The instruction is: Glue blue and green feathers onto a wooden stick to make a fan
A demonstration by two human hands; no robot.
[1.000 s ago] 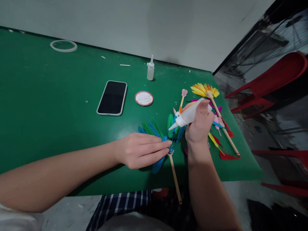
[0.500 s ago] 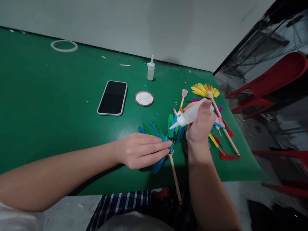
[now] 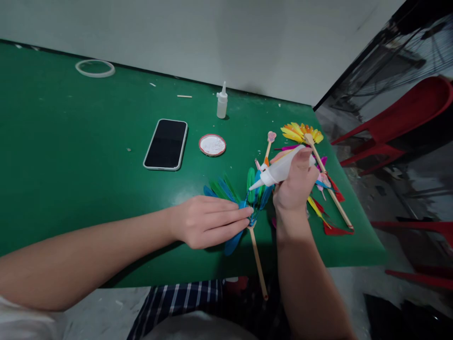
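A fan of blue and green feathers (image 3: 230, 189) on a wooden stick (image 3: 259, 264) lies at the front of the green table, the stick's lower end past the edge. My left hand (image 3: 212, 222) is closed on the feathers near their base, fingers pressed together. Wrapped round a white squeeze bottle (image 3: 278, 171), my right hand (image 3: 297, 184) tilts it down to the left. The bottle's nozzle tip is at the blue and green feathers, just above my left fingertips.
On the green table (image 3: 88, 165) are a phone (image 3: 165, 144), a round lid with white powder (image 3: 212, 145), a small upright bottle (image 3: 222, 104) and a clear ring (image 3: 95, 68). A yellow feather fan (image 3: 302, 133) and colourful pieces lie right. Red chairs (image 3: 414, 113) stand beyond.
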